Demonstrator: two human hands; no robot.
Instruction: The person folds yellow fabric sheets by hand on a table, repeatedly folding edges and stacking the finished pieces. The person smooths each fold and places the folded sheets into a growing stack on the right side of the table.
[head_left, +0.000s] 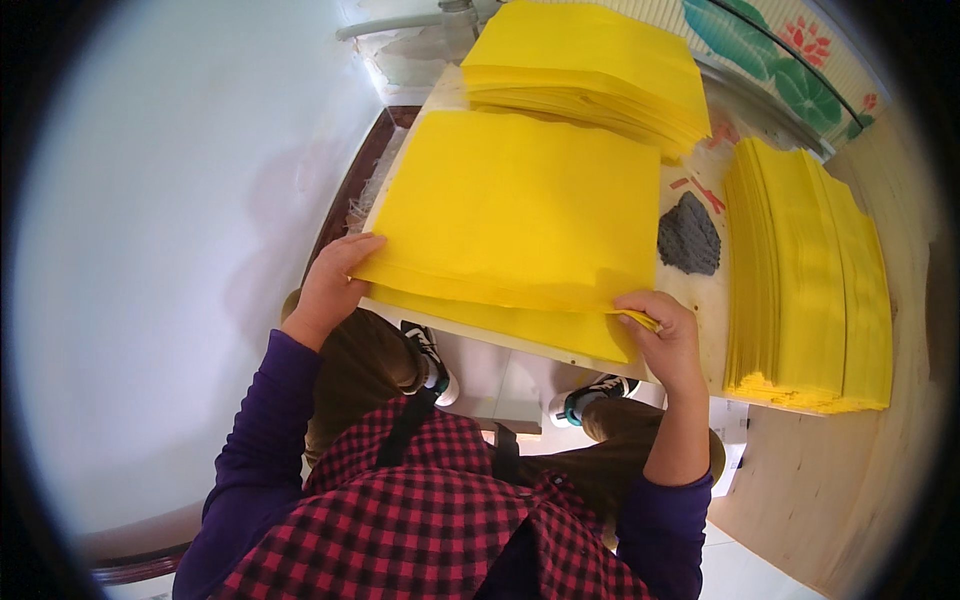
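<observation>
A yellow fabric-like sheet [520, 200] lies spread on the table in front of me, its near edge folded or layered over another yellow layer [500, 318]. My left hand [338, 278] pinches the sheet's near left corner between thumb and fingers. At the near right corner, my right hand [662, 330] grips the edge, with the thumb below and the fingers on top. Slight lifting shows along the near edge between the two hands. Just right of the sheet sits a crumpled dark grey cloth [689, 235].
Behind the sheet stands a yellow stack [590, 60] of similar pieces. Another tall yellow stack [805, 280] stands at the right, on a wooden surface [800, 470]. Small red strips [708, 192] lie by the grey cloth. A white wall [180, 250] rises close on the left.
</observation>
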